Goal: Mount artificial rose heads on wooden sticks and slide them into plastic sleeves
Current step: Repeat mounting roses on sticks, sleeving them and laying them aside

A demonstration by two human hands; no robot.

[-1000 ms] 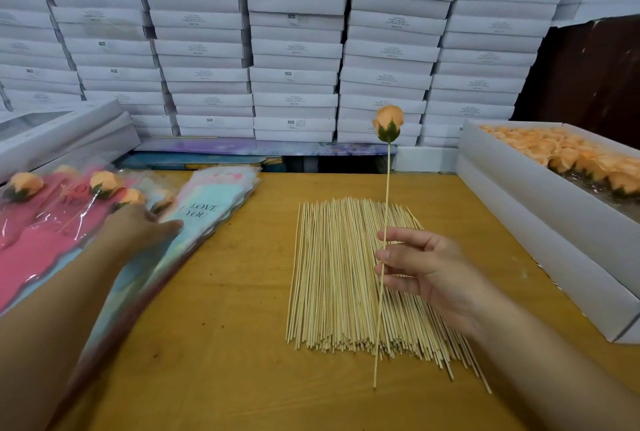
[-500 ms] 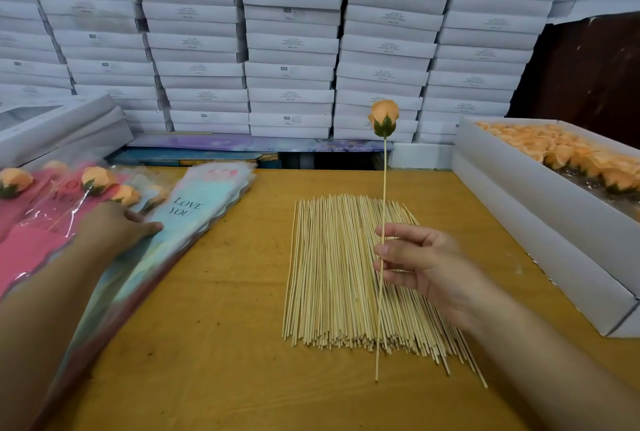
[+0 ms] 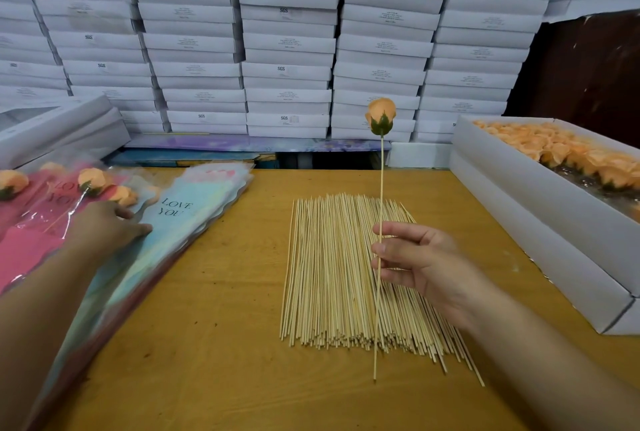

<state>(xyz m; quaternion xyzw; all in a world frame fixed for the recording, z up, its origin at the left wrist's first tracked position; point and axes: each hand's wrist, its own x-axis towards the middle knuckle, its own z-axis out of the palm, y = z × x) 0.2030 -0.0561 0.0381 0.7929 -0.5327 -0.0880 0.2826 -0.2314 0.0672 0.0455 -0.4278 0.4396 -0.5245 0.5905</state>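
Observation:
My right hand (image 3: 420, 261) pinches a thin wooden stick (image 3: 380, 209) upright above a flat pile of bare sticks (image 3: 332, 274). An orange rose head with a green base (image 3: 381, 116) sits on the stick's top end. At the left, my left hand (image 3: 109, 226) rests on a stack of plastic sleeves (image 3: 183, 212); the top sleeve is pale blue and reads "LOVE YOU". Pink sleeves with finished roses (image 3: 91, 181) inside lie further left.
A long white box (image 3: 540, 209) full of loose orange rose heads (image 3: 568, 153) runs along the right side of the wooden table (image 3: 225, 344). Stacked white boxes (image 3: 287, 39) form a wall behind the table. More white boxes stand at the back left.
My left hand has slid slightly left and toward me across the sleeve stack. My right hand keeps the stick and rose upright in nearly the same spot.

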